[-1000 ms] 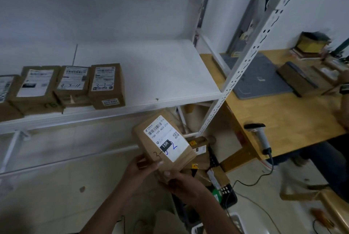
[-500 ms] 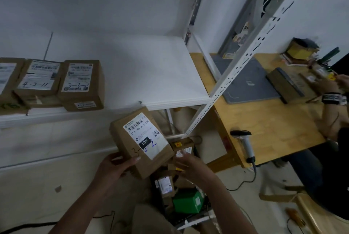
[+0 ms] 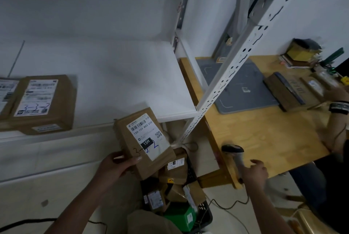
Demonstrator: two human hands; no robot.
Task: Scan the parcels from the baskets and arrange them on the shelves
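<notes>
My left hand (image 3: 115,164) grips a brown cardboard parcel (image 3: 132,139) from below, its white label with a barcode and "15H" facing up, in front of the white shelf (image 3: 117,82). My right hand (image 3: 254,174) curls round the handle of the barcode scanner (image 3: 233,151), which stands at the front edge of the wooden desk (image 3: 264,129). Below the parcel, a black basket (image 3: 204,214) holds several more parcels and a green box (image 3: 181,216). Two labelled parcels, one marked "3-3-2" (image 3: 43,103), lie on the shelf at the left.
A slanted white perforated shelf post (image 3: 236,67) stands between shelf and desk. A grey mat (image 3: 239,86), a dark box (image 3: 283,92) and clutter lie on the desk. Another person's arm with a wristband (image 3: 339,106) reaches in at right. The scanner's cable (image 3: 226,205) trails on the floor.
My right hand has let go of the parcel and moved right to take the scanner's handle. My left hand alone holds the parcel, a little higher. The view has shifted right.
</notes>
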